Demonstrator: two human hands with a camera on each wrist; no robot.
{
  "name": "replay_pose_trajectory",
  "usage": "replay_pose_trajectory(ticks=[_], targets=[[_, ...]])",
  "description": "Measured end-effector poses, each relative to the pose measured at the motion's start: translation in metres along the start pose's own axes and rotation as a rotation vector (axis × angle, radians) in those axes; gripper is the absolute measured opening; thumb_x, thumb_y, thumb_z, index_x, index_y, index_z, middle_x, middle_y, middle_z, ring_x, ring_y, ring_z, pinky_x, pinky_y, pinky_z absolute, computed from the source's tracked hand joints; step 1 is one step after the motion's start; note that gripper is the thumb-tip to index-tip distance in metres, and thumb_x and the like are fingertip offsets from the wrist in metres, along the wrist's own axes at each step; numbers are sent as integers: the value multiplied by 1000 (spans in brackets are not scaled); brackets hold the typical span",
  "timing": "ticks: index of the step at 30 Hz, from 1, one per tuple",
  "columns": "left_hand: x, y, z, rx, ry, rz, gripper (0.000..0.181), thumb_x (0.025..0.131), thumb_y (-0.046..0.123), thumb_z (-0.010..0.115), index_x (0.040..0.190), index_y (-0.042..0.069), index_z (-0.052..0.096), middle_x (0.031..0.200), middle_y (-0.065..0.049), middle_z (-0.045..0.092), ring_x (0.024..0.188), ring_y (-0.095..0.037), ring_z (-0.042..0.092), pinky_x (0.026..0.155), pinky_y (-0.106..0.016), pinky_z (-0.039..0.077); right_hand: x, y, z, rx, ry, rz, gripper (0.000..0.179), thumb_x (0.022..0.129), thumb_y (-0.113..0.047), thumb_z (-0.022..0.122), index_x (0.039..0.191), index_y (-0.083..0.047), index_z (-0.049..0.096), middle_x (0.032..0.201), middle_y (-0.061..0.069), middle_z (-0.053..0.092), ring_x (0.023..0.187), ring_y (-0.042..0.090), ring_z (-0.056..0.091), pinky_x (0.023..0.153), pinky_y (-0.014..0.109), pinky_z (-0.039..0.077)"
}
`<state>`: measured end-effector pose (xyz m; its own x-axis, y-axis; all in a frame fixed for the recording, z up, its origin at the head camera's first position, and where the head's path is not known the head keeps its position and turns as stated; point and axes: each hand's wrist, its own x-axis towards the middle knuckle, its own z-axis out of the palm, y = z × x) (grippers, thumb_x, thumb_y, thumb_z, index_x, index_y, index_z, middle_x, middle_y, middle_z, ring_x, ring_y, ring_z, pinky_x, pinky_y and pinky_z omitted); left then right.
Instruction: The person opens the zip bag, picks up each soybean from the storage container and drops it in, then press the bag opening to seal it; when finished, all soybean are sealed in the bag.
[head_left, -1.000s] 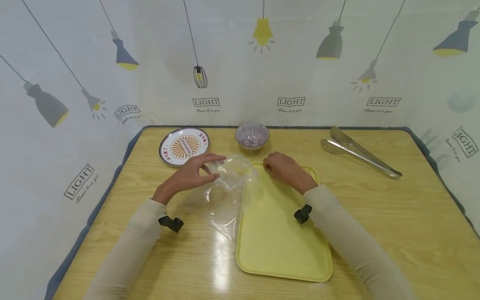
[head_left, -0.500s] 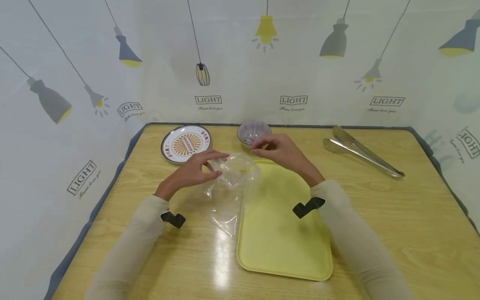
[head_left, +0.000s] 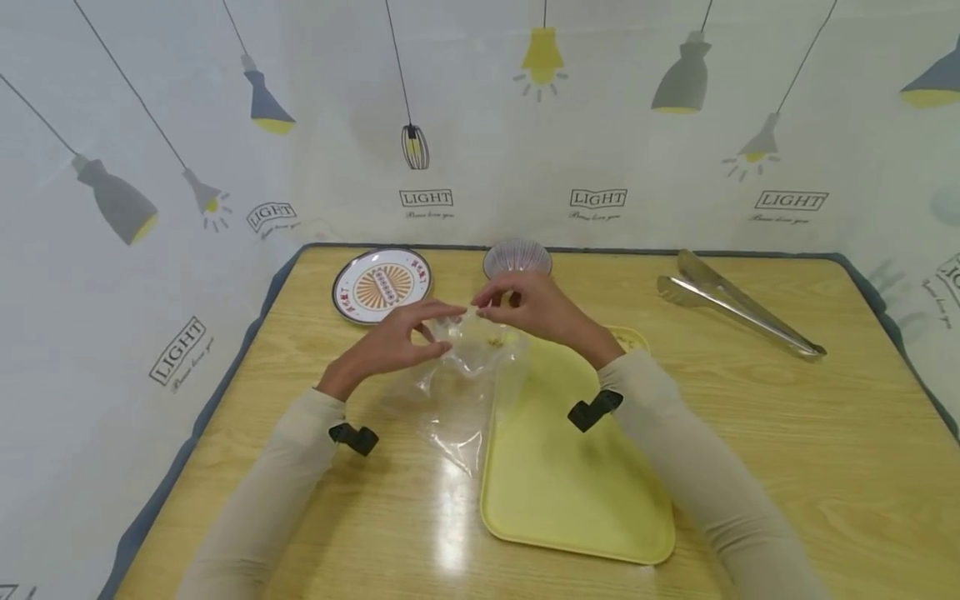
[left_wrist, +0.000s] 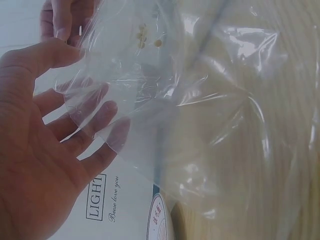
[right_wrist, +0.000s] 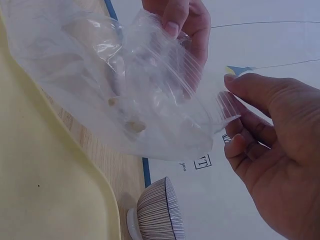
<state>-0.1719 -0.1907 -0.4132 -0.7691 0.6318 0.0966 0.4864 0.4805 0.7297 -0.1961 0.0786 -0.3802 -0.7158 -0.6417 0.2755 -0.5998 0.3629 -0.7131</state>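
The left hand (head_left: 390,340) holds a clear plastic bag (right_wrist: 150,95) in its fingers; those of the right hand (head_left: 538,308) meet its edge, whether pinching I cannot tell. Beyond them stands a striped bowl (head_left: 517,255).

"LIGHT" labels (head_left: 426,197) repeat across the wall covering (head_left: 487,108).
Script (left_wrist: 114,199) beneath one reads "Beese love you"; the plate (head_left: 382,286) near the surface's (head_left: 810,433) far-left corner bears illegible red characters.
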Motion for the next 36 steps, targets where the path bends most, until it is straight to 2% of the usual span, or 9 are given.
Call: replay_pose_trajectory(ticks=[6,13,19,23,26,29,32,36], targets=[[2,0,1,7,14,15,54,93,17,71,144,9,55,142,-12,60,123,-27,62,91,-43,59,-2,1,-9,-14,43,-1,14,94,-12,72,106,-7,76,97,6,74,85,15,63,73,28,54],[3,1,2,-11,15,14,54,93,15,72,144,12,55,143,-11,59,123,-26,62,92,-46,58,-21,11,-37,-91,98,50,11,93,-13,73,103,-11,77,97,4,74,88,15,64,76,30,54],[5,0,4,-14,17,11,55,93,14,72,144,11,55,143,-11,59,122,-27,62,92,-48,58,-57,41,-65,-198,104,140,12,95,-16,71,105,-11,76,98,4,75,88,15,63,76,31,52],[5,1,5,-9,21,15,54,93,14,72,144,10,56,142,-11,59,123,-27,61,92,-46,58,-86,69,-78,-223,48,242,16,96,-16,69,108,-6,75,100,8,74,89,18,63,75,31,50],[3,2,3,4,29,16,54,92,14,72,143,10,56,142,-11,60,123,-26,61,92,-45,59,-106,88,-80,-235,-4,315,16,96,-14,69,108,-5,75,101,9,74,88,18,62,75,30,49],[1,2,3,8,32,17,53,93,14,72,143,10,56,142,-11,60,117,-26,64,91,-45,58,-120,103,-77,-267,-26,341,13,94,-10,70,105,-6,76,100,9,75,85,17,62,74,30,50],[1,2,2,2,28,18,53,93,15,71,144,11,56,143,-11,59,114,-25,65,91,-46,58,-128,111,-71,-294,-24,332,11,91,-7,72,101,-6,77,97,9,76,85,18,64,75,31,52],[2,0,4,-3,25,24,53,93,16,71,144,11,56,143,-11,59,123,-26,61,91,-46,58,-129,113,-63,-315,-44,264,10,90,-2,72,99,-3,76,95,10,74,88,23,65,78,38,54]])
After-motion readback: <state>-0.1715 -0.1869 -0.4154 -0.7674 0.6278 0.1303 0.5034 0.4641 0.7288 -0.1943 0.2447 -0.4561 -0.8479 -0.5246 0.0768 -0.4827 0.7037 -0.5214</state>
